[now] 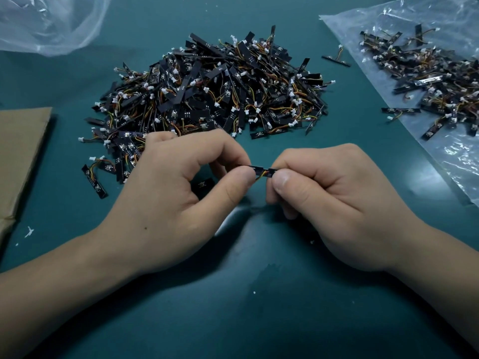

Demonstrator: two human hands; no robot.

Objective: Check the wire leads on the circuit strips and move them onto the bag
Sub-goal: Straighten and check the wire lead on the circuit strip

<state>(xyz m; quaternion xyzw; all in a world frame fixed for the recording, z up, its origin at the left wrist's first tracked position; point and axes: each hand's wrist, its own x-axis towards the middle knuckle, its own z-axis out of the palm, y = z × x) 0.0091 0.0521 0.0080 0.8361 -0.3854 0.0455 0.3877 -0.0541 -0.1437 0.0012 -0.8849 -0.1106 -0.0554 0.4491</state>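
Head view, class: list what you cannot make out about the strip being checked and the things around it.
All in the head view:
1. Held strip: both ends are covered by the left hand and right hand; only its middle shows.
2. Its wires: too small to judge the joints.
3. Right bag: cut off by the right edge.
4. Cardboard: cut off by the left edge.
5. Pile: lower strips are buried under upper ones.
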